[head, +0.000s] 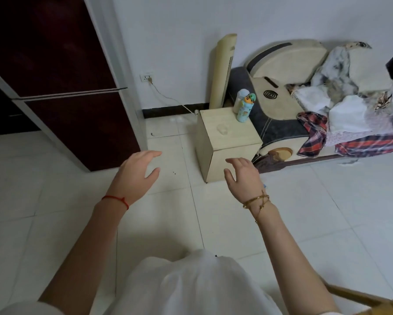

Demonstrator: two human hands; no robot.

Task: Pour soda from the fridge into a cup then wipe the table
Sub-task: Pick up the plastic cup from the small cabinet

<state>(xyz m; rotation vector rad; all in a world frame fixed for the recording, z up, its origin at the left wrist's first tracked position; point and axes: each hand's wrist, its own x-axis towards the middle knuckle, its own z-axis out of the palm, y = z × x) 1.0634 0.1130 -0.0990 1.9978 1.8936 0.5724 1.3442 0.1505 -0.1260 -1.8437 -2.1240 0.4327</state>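
Ahead, fridge left, table right — bottles atop.

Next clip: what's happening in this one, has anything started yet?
Nothing is in hand yet. A person stands on a tiled floor with the left hand and right hand held out open and empty. The dark fridge at left is closed. A clear cup sits on the small wooden table, with two bottles at its back corner.
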